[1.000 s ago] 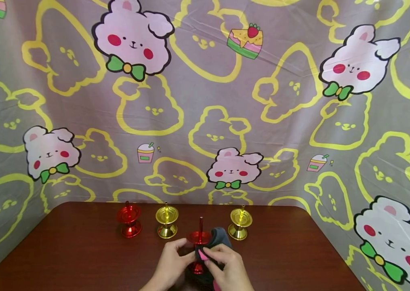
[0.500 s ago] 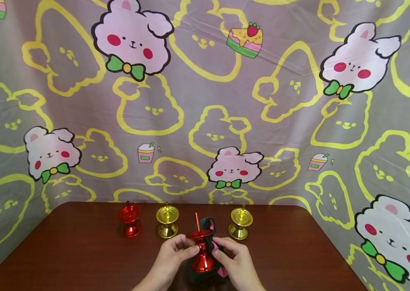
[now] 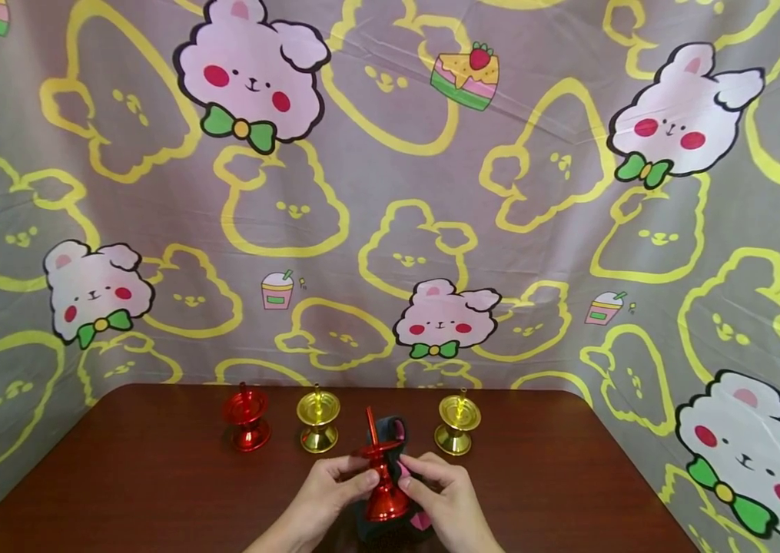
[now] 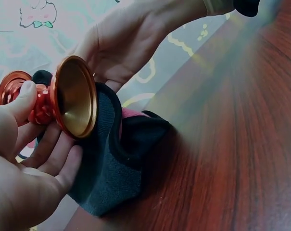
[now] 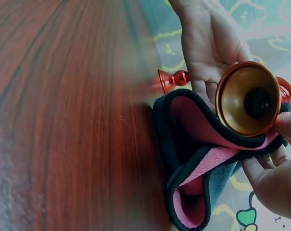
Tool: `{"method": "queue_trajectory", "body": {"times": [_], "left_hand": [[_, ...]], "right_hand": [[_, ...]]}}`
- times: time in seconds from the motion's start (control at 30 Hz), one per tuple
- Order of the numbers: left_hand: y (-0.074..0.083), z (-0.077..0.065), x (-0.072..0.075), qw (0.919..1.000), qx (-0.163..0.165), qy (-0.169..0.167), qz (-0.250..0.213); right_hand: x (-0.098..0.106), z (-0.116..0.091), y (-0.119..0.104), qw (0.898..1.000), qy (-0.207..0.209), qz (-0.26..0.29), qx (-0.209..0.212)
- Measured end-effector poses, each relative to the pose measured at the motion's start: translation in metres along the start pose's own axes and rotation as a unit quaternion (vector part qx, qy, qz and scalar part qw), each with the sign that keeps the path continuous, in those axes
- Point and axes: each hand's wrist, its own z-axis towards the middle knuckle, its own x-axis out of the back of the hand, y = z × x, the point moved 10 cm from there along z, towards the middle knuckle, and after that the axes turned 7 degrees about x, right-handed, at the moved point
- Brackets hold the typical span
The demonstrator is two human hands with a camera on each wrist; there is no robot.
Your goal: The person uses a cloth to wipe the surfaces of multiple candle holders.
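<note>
A red metallic candlestick tilts in front of me, its thin spike leaning left at the top. My left hand grips it by the narrow stem, thumb on the near side. The wrist views show the hollow, gold-coloured underside of its base. My right hand pinches a dark grey cloth with a pink inner side against the candlestick's right side. Folds of this cloth hang below the candlestick, open in loops in the right wrist view. Some right fingertips are hidden behind the cloth and stem.
Along the back of the brown table stand another red candlestick, a gold candlestick and a second gold one further right. A patterned curtain hangs behind and around the table.
The held candlestick has gone from upright to tilted, its base swinging right. My right hand has shifted slightly right with the cloth, uncovering more of the stem. The other candlesticks stay put.
</note>
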Motion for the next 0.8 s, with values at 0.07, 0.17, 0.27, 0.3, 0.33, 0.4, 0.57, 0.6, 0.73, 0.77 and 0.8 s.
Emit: {"method": "queue_trajectory", "body": {"times": [0.07, 0.17, 0.27, 0.3, 0.33, 0.4, 0.57, 0.6, 0.73, 0.77, 0.8], "left_hand": [[0.002, 0.0, 0.0, 0.9999, -0.007, -0.001, 0.013], [0.004, -0.001, 0.0, 0.9993, -0.018, -0.003, 0.031], [0.008, -0.001, -0.001, 0.9982, -0.029, 0.0, 0.052], [0.009, -0.001, -0.002, 0.9977, -0.033, 0.003, 0.06], [0.011, -0.001, -0.002, 0.9968, -0.041, 0.004, 0.068], [0.015, -0.002, -0.002, 0.9943, -0.057, 0.013, 0.089], [0.021, -0.004, -0.001, 0.984, -0.099, 0.049, 0.14], [0.022, -0.004, -0.001, 0.9816, -0.104, 0.058, 0.149], [0.025, -0.005, -0.002, 0.9727, -0.127, 0.088, 0.173], [0.025, -0.006, -0.002, 0.971, -0.132, 0.096, 0.175], [0.026, -0.006, -0.003, 0.9696, -0.135, 0.104, 0.176]], "right_hand": [[0.0, 0.0, -0.003, 1.0, -0.003, -0.013, 0.015], [-0.001, -0.001, -0.004, 0.999, -0.002, -0.03, 0.018], [-0.001, -0.001, -0.001, 0.999, 0.006, -0.032, -0.015], [-0.001, -0.002, 0.0, 0.999, 0.009, -0.032, -0.027], [-0.001, -0.002, 0.0, 0.999, 0.012, -0.033, -0.038], [0.0, -0.004, 0.0, 0.998, 0.019, -0.039, -0.055], [-0.001, -0.006, -0.003, 0.995, 0.037, -0.068, -0.056], [-0.001, -0.006, -0.004, 0.995, 0.041, -0.074, -0.055], [0.0, -0.007, -0.006, 0.992, 0.062, -0.102, -0.047], [0.001, -0.006, -0.006, 0.99, 0.068, -0.113, -0.043], [0.002, -0.006, -0.007, 0.989, 0.073, -0.127, -0.038]]}}
